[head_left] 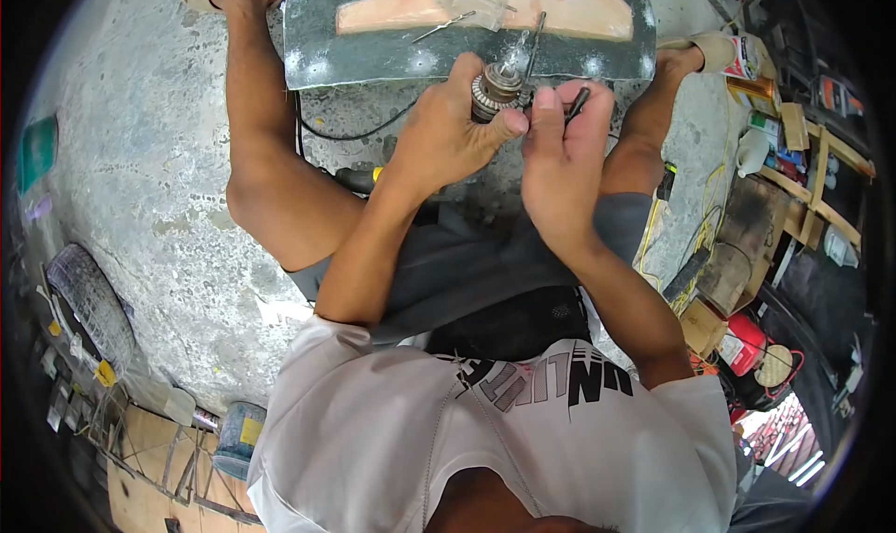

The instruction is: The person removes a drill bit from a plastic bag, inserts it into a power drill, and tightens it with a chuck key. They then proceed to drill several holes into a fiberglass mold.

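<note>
My left hand (448,132) is wrapped around a metal drill chuck (497,87) with a toothed ring, its jaws facing up and away from me. My right hand (567,155) is close beside it, fingers pinched on a dark chuck key (578,105); whether its tip sits in the chuck is hidden by the fingers. A slim dark drill bit (536,43) stands out just beyond the chuck; its lower end is hidden. Another drill bit (443,27) and a clear plastic bag (471,6) lie on the dark panel (373,62) in front.
A black cable (350,137) runs over the concrete floor (168,178) between my legs. To the right are wooden pieces (747,244), a yellow cord (714,197) and a red machine (744,343). A tyre (89,300) and a blue bucket (240,437) stand at the left.
</note>
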`<action>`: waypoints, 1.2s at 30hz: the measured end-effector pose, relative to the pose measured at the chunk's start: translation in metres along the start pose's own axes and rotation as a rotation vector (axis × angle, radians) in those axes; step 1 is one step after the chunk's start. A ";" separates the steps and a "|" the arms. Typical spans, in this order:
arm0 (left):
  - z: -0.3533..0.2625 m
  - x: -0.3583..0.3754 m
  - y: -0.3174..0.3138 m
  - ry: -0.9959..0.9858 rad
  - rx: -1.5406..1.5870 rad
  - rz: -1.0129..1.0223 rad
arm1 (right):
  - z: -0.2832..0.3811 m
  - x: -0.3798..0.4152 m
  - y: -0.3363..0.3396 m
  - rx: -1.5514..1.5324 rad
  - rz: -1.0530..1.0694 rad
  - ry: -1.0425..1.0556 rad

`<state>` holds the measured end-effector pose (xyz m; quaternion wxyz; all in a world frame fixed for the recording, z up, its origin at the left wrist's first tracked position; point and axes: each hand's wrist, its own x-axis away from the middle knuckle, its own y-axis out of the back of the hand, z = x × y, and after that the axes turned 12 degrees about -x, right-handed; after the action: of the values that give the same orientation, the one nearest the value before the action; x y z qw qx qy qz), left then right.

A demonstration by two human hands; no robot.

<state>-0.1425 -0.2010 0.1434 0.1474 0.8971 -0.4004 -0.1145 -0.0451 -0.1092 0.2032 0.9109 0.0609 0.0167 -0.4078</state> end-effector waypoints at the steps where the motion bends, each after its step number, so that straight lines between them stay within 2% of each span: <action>1: -0.001 0.000 0.002 0.012 -0.013 0.013 | -0.008 0.001 -0.002 0.155 0.027 0.266; 4: -0.003 0.003 0.000 -0.017 0.090 -0.068 | -0.010 -0.006 0.006 0.203 0.122 0.399; 5: -0.004 0.004 0.002 -0.005 0.202 0.010 | -0.009 -0.013 0.017 0.362 0.274 0.486; 9: -0.004 0.002 0.005 -0.025 0.547 0.200 | -0.007 -0.075 0.057 0.642 0.881 1.176; 12: 0.013 0.003 -0.006 -0.003 0.558 0.213 | 0.018 -0.094 0.056 0.629 0.947 1.490; 13: 0.013 0.001 -0.007 0.012 0.570 0.230 | 0.021 -0.090 0.060 0.662 0.964 1.438; 16: 0.001 -0.005 0.000 0.053 0.672 0.302 | 0.046 -0.069 0.065 0.741 0.983 0.990; 19: -0.002 -0.006 0.010 0.255 0.526 0.294 | 0.055 -0.037 0.083 0.889 0.891 0.633; 22: -0.002 -0.004 0.025 0.360 0.290 0.316 | 0.062 -0.037 0.097 0.876 1.037 0.245; 23: -0.003 -0.002 0.024 0.276 0.275 0.345 | 0.069 -0.040 0.096 0.849 1.032 0.142; 26: -0.005 0.000 0.014 0.060 0.258 0.407 | 0.044 -0.040 0.071 0.310 0.451 -0.075; 27: -0.003 0.000 0.008 0.028 0.270 0.411 | 0.040 -0.042 0.062 0.143 0.455 -0.114; 30: -0.010 0.001 0.004 0.030 0.407 0.381 | 0.020 -0.038 0.046 -0.301 0.376 -0.502; 31: -0.009 0.001 0.005 0.042 0.434 0.380 | 0.016 -0.038 0.042 -0.416 0.351 -0.530; 34: -0.002 0.001 0.006 0.068 0.442 0.420 | -0.001 -0.056 0.047 -0.493 0.353 -0.494; 36: -0.005 0.001 0.011 0.083 0.448 0.415 | -0.003 -0.086 0.047 -0.458 0.200 -0.414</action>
<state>-0.1481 -0.2077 0.1521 -0.0177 0.8103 -0.5839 0.0460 -0.0672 -0.0137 0.2116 0.9204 -0.2285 -0.0837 -0.3059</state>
